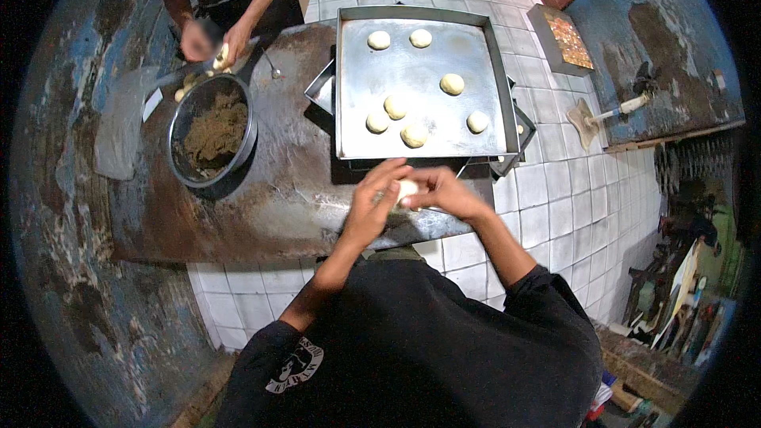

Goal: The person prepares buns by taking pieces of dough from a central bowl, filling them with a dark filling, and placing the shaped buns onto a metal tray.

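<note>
Between my two hands, just in front of the tray's near edge, is a pale dough ball (pixel 407 189). My left hand (pixel 374 200) cups it from the left, fingers curled against it. From the right, my right hand (pixel 445 192) presses it with thumb and fingers, slightly smeared by motion. Beyond my hands lies a square metal baking tray (pixel 483 47) with several round dough balls spread on it. One of these dough balls (pixel 414 135) sits close to the near edge, with others grouped beside it.
A metal bowl (pixel 252 136) of brown crumbly filling (pixel 214 133) stands on the worn table (pixel 293 214) at left. At the far left, a co-worker's hands (pixel 210 43) hold a piece of dough near more dough pieces. More trays (pixel 321 91) lie under the front one. A plastic bag (pixel 123 127) rests left of the bowl.
</note>
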`<state>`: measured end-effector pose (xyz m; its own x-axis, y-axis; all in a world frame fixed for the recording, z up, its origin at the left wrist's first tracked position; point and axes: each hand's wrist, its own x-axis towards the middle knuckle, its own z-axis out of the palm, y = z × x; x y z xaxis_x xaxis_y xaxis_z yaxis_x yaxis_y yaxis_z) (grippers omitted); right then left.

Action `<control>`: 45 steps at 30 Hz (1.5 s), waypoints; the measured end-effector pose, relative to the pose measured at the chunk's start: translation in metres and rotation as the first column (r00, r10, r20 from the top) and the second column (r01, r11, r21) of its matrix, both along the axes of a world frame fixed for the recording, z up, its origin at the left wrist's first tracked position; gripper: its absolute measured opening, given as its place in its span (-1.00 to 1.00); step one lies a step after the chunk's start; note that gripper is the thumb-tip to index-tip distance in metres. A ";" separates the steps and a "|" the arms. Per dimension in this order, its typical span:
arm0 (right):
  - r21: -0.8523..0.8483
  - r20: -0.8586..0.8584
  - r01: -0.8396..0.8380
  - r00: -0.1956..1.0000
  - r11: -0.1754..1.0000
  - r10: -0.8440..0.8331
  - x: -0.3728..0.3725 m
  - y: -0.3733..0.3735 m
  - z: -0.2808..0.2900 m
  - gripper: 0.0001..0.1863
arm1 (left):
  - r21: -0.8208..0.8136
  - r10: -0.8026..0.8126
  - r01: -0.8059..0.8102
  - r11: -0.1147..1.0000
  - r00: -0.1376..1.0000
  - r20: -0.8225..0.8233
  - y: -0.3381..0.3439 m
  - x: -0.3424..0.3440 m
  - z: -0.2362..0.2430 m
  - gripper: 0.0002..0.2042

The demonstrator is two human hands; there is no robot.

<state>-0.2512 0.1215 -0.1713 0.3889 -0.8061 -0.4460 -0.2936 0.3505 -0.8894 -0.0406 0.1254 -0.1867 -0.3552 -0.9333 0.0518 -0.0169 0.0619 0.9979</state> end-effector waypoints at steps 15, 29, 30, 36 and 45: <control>-0.845 -0.510 -0.333 0.738 0.419 -0.442 -0.061 -0.182 -0.103 -0.49 | 0.329 0.742 -0.709 0.624 0.669 0.036 0.045 0.118 -0.032 -0.81; -0.523 -0.834 -0.586 0.501 0.619 -0.231 -0.014 -0.105 -0.079 -0.69 | 0.352 0.637 -0.591 0.726 0.771 -0.019 0.014 0.077 -0.032 -0.84; -0.471 -0.867 -0.594 0.446 0.652 -0.221 -0.011 -0.107 -0.089 -0.72 | 0.314 0.605 -0.572 0.758 0.797 -0.008 0.005 0.067 -0.035 -0.84; -0.402 -0.532 -0.022 0.819 0.915 -0.215 -0.023 -0.111 -0.040 -0.63 | 0.292 0.426 -0.367 0.883 0.889 -0.169 -0.035 0.027 -0.031 -0.85; -0.242 0.203 0.348 0.931 0.906 -0.303 0.107 -0.086 0.007 -0.66 | 0.437 0.342 -0.082 0.896 0.756 -0.558 -0.071 0.070 -0.029 -0.68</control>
<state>-0.1444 0.0351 -0.1639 0.1311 -0.9800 -0.1495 -0.0535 0.1436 -0.9882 0.0293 0.0545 -0.2158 -0.1581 -0.9722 -0.1727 0.6297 -0.2339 0.7408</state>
